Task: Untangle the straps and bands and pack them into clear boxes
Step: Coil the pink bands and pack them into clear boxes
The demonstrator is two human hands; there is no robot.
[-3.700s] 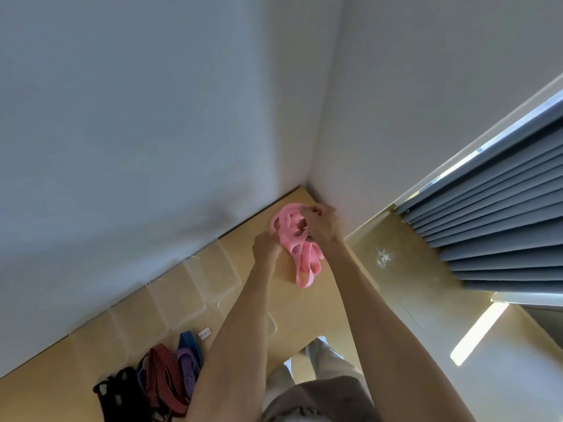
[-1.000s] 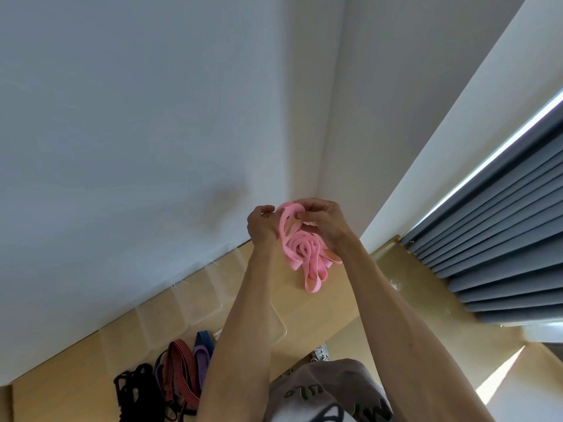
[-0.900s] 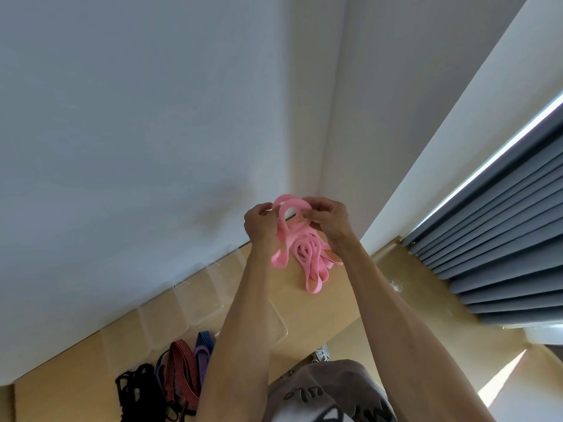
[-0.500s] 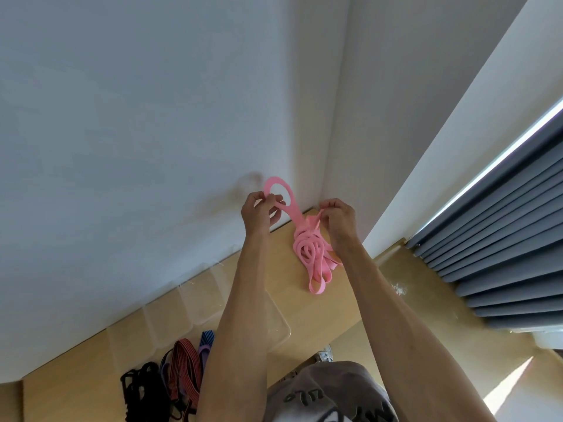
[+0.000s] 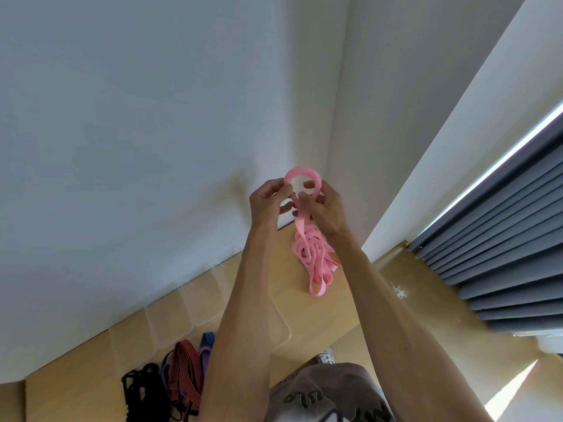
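head-worn view, facing forward-down, close over table [image 5: 341, 318]

Band [image 5: 313, 254] hangs from both hands [image 5: 300, 205], tangle below them over the desk [image 5: 304, 312]. Clear boxes [image 5: 189, 300] on desk, below-left of hands; strap pile [image 5: 173, 382] further below-left.

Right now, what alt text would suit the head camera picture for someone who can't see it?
Both hands, left hand and right hand, pinch a loop of a tangled pink band above a wooden table. Clear boxes and more straps lie nearby.
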